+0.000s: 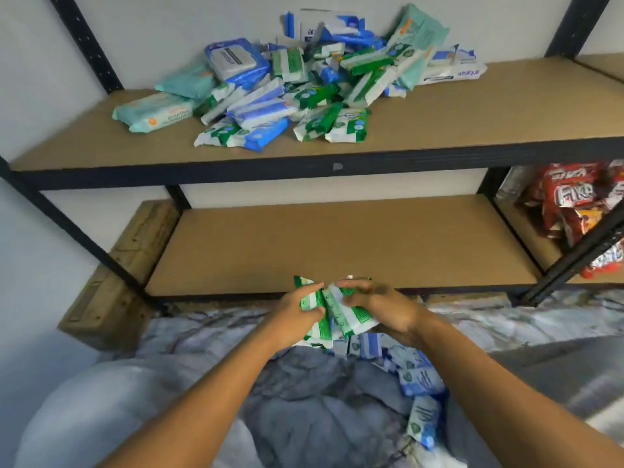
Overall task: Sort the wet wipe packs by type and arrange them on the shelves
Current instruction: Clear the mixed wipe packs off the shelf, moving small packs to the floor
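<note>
Both hands hold a bunch of green-and-white wipe packs [341,315] in front of the lower shelf's edge. My left hand [297,309] grips the bunch from the left, and my right hand [381,307] grips it from the right. A mixed heap of wipe packs [297,82], blue, green and mint, lies on the upper shelf [472,123]. The lower shelf [337,244] has nothing on its brown board. Several blue-and-white packs [415,376] lie below my right forearm on grey cloth.
Red snack bags [580,211] fill the neighbouring shelf bay at right. Black metal uprights [84,42] frame the rack. A wooden block [121,275] leans against the wall at lower left. Crumpled grey fabric [304,400] covers the floor area beneath my arms.
</note>
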`<state>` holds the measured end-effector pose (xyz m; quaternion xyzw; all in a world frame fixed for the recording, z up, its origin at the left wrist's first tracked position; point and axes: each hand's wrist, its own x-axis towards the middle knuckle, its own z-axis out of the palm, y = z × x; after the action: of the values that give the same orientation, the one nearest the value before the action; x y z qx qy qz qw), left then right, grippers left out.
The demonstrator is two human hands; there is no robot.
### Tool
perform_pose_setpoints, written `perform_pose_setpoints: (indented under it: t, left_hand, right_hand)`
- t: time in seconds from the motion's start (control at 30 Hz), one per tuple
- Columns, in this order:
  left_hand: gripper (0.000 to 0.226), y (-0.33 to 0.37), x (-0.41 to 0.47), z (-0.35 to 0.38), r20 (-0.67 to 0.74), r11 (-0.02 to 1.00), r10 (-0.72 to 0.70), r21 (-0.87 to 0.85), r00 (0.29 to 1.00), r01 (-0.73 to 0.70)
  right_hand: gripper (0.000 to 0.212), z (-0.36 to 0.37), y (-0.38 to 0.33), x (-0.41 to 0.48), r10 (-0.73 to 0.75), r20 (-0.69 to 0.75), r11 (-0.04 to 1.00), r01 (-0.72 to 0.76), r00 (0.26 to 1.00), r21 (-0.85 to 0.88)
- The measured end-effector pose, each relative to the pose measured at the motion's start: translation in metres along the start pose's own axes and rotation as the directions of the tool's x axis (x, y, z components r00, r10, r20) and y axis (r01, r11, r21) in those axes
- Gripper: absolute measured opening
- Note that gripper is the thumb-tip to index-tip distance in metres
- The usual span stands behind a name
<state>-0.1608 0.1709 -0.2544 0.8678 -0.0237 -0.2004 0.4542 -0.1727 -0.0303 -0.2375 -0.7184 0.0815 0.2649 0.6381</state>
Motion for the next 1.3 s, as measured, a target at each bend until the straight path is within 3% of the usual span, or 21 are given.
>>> perform_pose_setpoints:
  t: [0.27, 0.4, 0.53, 0.67, 0.8, 0.97, 1.17, 1.3]
  left_hand:
    - [0.051, -0.055, 0.052, 0.036, 0.066, 0.981, -0.166, 0.109, 0.984, 0.159]
    - [0.040, -0.047, 0.066, 0.027, 0.048, 0.987, -0.143, 0.081, 0.989, 0.139]
    - [0.032, -0.007, 0.061, 0.004, -0.029, 0.994, -0.096, 0.042, 0.995, 0.097]
    - [0.026, 0.046, 0.048, -0.028, -0.134, 0.996, 0.086, -0.004, 0.987, -0.087]
    - [0.020, 0.106, 0.033, -0.062, -0.230, 0.963, 0.256, -0.028, 0.939, -0.270]
    - [0.024, 0.170, 0.025, -0.102, -0.338, 0.924, 0.365, 0.018, 0.868, -0.381]
    - [0.026, 0.211, 0.057, -0.143, -0.400, 0.930, 0.352, 0.045, 0.846, -0.365]
    - [0.036, 0.224, 0.089, -0.158, -0.384, 0.959, 0.281, 0.126, 0.879, -0.252]
  right_hand:
    - [0.048, 0.009, 0.043, 0.066, 0.182, -0.073, 0.962, -0.193, 0.981, -0.192]
    - [0.041, -0.001, 0.026, 0.076, 0.173, -0.127, 0.972, -0.190, 0.977, -0.139]
    - [0.030, -0.012, -0.011, 0.066, 0.076, -0.163, 0.994, -0.087, 0.984, -0.062]
    - [0.020, -0.019, -0.067, 0.041, -0.065, -0.189, 0.996, 0.052, 0.980, -0.074]
    - [0.017, -0.022, -0.129, 0.007, -0.231, -0.203, 0.972, 0.217, 0.952, -0.090]
    - [0.019, -0.032, -0.192, -0.015, -0.353, -0.246, 0.936, 0.340, 0.903, -0.094]
    - [0.020, -0.056, -0.241, 0.004, -0.380, -0.355, 0.925, 0.361, 0.854, -0.120]
    - [0.019, -0.068, -0.256, 0.035, -0.344, -0.407, 0.933, 0.260, 0.846, -0.248]
